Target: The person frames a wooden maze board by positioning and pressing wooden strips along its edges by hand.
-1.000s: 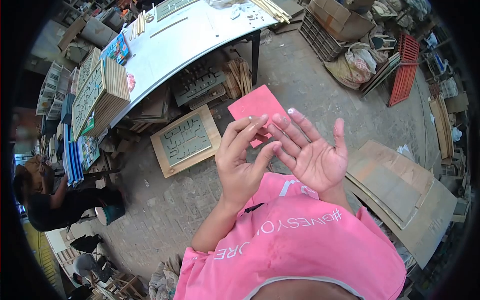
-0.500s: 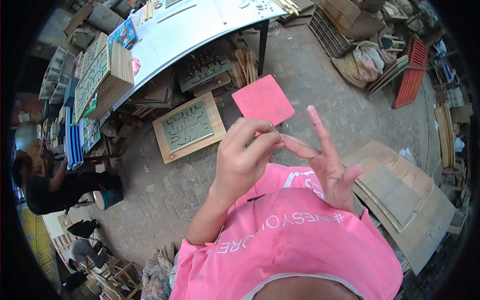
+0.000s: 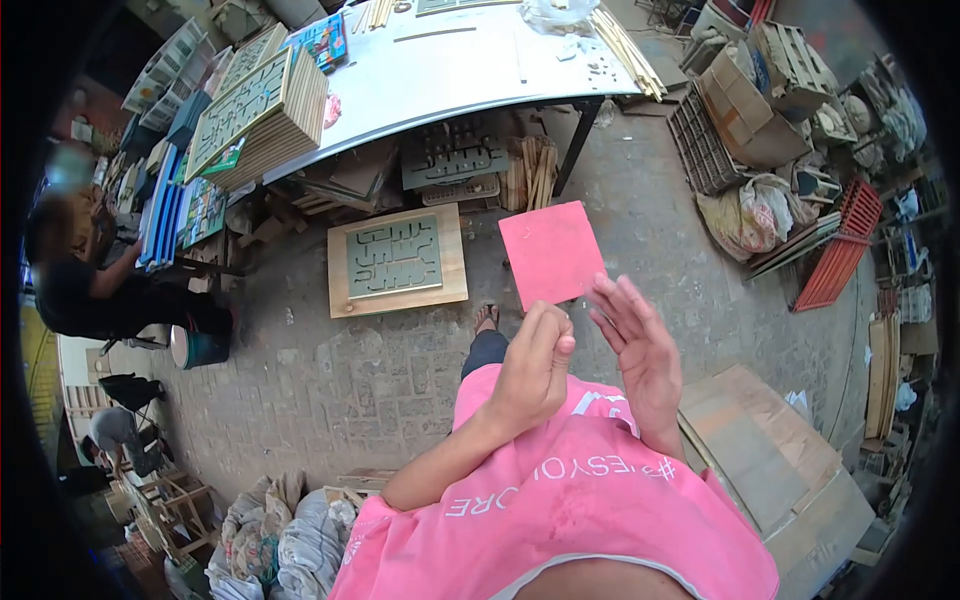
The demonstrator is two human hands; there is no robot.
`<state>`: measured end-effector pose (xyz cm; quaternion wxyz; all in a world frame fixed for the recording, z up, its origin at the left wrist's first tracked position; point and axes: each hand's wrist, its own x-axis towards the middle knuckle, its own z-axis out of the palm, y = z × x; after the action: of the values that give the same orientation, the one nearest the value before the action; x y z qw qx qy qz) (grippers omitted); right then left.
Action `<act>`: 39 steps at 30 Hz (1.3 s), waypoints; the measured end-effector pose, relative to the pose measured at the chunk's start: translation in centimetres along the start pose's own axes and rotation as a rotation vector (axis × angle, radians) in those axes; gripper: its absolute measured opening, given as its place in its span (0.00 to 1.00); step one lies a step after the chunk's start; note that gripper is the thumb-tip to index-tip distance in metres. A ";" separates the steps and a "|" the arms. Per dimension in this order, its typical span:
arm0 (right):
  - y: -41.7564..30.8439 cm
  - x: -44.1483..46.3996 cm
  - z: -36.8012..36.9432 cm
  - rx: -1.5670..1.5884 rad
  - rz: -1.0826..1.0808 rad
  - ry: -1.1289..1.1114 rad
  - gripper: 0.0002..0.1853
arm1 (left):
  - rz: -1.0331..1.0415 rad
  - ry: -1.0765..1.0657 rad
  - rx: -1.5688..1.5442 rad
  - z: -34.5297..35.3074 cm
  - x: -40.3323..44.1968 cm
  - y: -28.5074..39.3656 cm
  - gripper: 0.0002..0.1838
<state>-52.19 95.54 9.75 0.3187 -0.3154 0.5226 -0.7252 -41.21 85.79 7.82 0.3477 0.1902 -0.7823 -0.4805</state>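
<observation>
My left hand [image 3: 537, 365] is closed in front of the pink shirt [image 3: 570, 500], its fingers curled together; whatever they hold, if anything, is hidden. Just to its right, my right hand [image 3: 640, 355] is raised with its fingers stretched out and nothing held. A gap separates the two hands. Beyond them is a square pink board [image 3: 552, 250], nearest to the fingertips in view. To the left of that lies a wooden board [image 3: 455, 285] with a grey-green grooved panel [image 3: 393, 256] on top.
A white table [image 3: 450, 75] carries sticks and a stack of framed panels [image 3: 265, 140] at its left. Two people [image 3: 90, 290] are at the far left. Cardboard sheets [image 3: 770, 450] lie at the right; sacks [image 3: 310, 540] are at the bottom left. A crate [image 3: 705, 140] stands behind.
The hands have come apart from their finger contact. My left hand has curled closed, and my right fingers have straightened. The view has shifted, showing more of the table and a foot.
</observation>
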 end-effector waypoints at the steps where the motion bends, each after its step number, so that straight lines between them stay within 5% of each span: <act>1: 0.2 0.0 -0.8 -0.037 0.070 0.010 0.37 | -0.051 -0.013 -0.094 0.2 -0.3 -0.1 0.07; 3: 0.7 0.2 -1.0 0.022 0.127 0.133 0.11 | -0.133 -0.053 -0.218 0.0 -0.9 -0.5 0.08; 17: 2.3 0.6 -2.7 0.041 0.260 0.000 0.04 | -0.035 0.042 -0.262 -0.2 -0.8 0.2 0.12; 29: 1.5 -0.8 -2.3 0.104 0.300 -0.144 0.17 | 0.085 0.051 -0.074 -0.7 -1.3 -0.4 0.17; 34: 1.4 -1.1 -2.5 0.229 0.402 -0.190 0.38 | 0.176 0.006 -0.177 -0.3 -1.7 -0.8 0.13; 37: 1.6 -1.5 -2.5 0.277 0.467 -0.183 0.44 | 0.147 -0.070 -0.291 -0.4 -2.3 -0.9 0.08; 39: 1.7 -1.6 -2.4 0.278 0.473 -0.187 0.44 | -0.048 -0.118 -0.428 -0.6 -2.8 -0.7 0.04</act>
<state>-52.91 97.73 7.33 0.5659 -0.2034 0.4455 -0.6633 -38.91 86.86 6.33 0.3224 0.1021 -0.6767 -0.6540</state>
